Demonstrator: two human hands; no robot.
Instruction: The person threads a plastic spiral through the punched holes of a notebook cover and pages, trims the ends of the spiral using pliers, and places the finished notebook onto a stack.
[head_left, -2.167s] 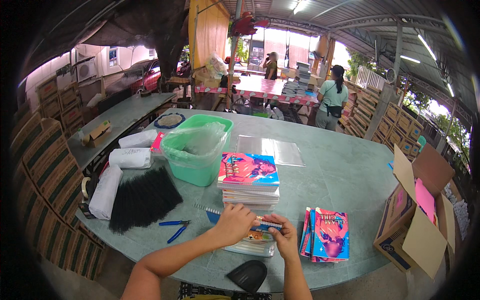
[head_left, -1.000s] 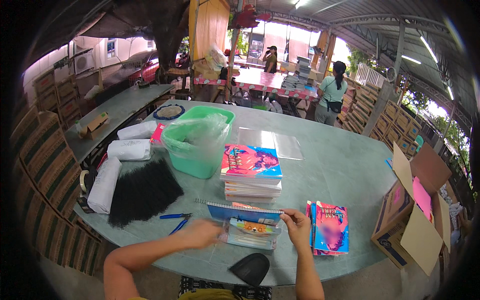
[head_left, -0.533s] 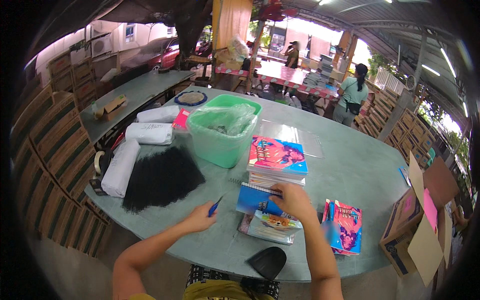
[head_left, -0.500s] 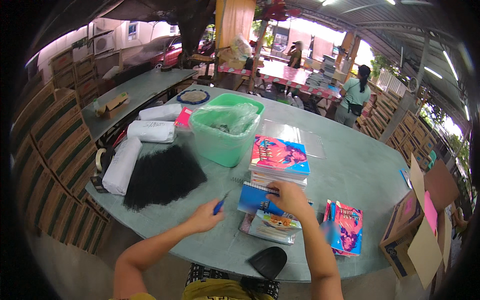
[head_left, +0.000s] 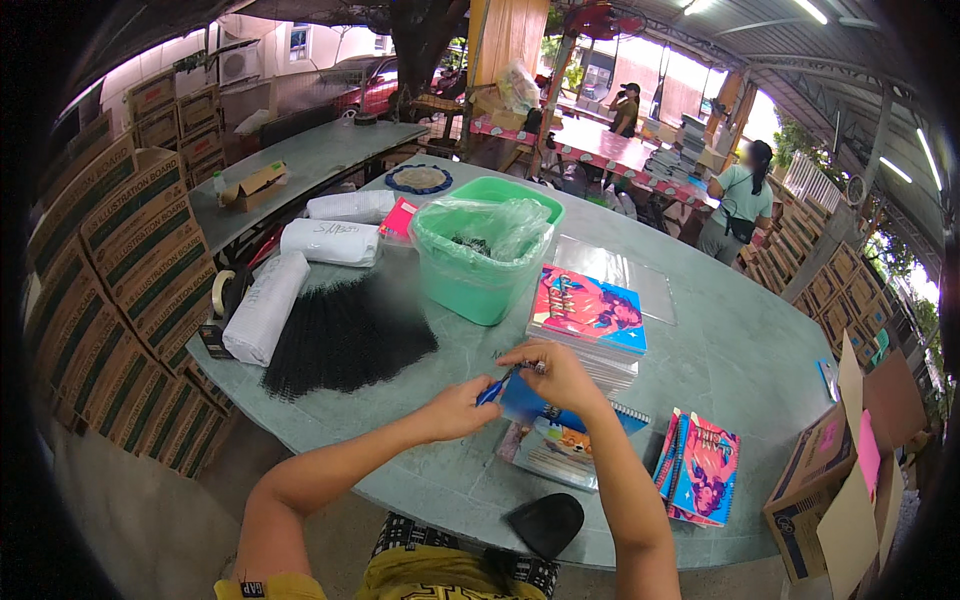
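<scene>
My left hand is closed round blue-handled cutting pliers, with their tip close to my right fingers. With bent, pinching fingers, my right hand holds the coil end at the top left of a blue spiral notebook. That notebook lies on a low stack of notebooks, one with a cartoon animal on its cover. Just beyond my right hand rises a taller stack of pink and blue notebooks. My right forearm hides part of the blue notebook.
Black coils lie in a heap at left, beside white wrapped rolls. A lined green bin stands behind. At right are bound notebooks and an open carton. A black rounded object sits at the near edge.
My left hand has brought the pliers right and up to the notebook. My right hand has moved from the notebook's top edge to its left coil end. The view has shifted slightly.
</scene>
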